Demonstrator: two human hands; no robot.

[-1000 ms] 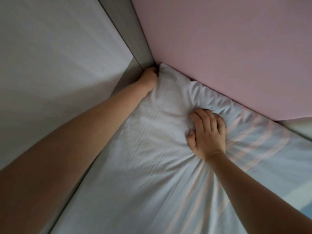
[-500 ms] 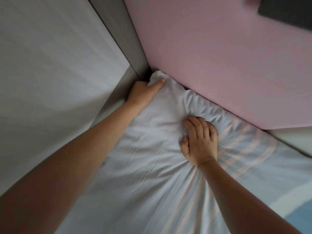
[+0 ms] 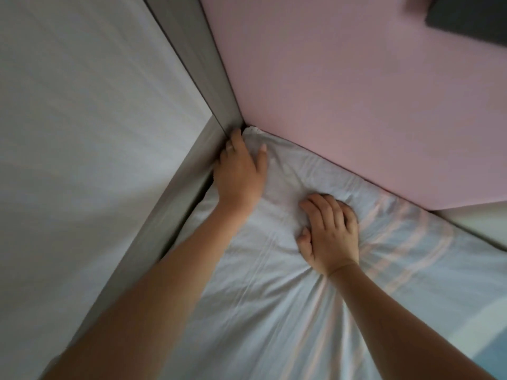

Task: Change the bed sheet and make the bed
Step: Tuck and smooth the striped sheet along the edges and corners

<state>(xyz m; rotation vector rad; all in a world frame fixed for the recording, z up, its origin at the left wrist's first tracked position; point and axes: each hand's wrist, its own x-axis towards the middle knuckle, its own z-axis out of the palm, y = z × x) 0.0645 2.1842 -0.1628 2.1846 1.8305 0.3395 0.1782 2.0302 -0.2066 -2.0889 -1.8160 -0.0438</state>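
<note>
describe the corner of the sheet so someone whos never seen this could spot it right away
Find where the pink wall meets the grey panel at the left. The sheet corner is the small bunched, puckered tip of pale bed sheet wedged into that angle, just beyond the left hand. Unlike the flat striped fabric around the right hand, it is crumpled.

Bed sheet (image 3: pixel 263 311): soft matt cloth, creased (faint woven stripes); pink wall (image 3: pixel 343 91) smooth, matt.

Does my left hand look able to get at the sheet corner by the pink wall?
Probably yes. The left hand already lies flat on the sheet, fingertips beside the bunched corner. Nothing blocks it; the right hand presses farther back.
</note>
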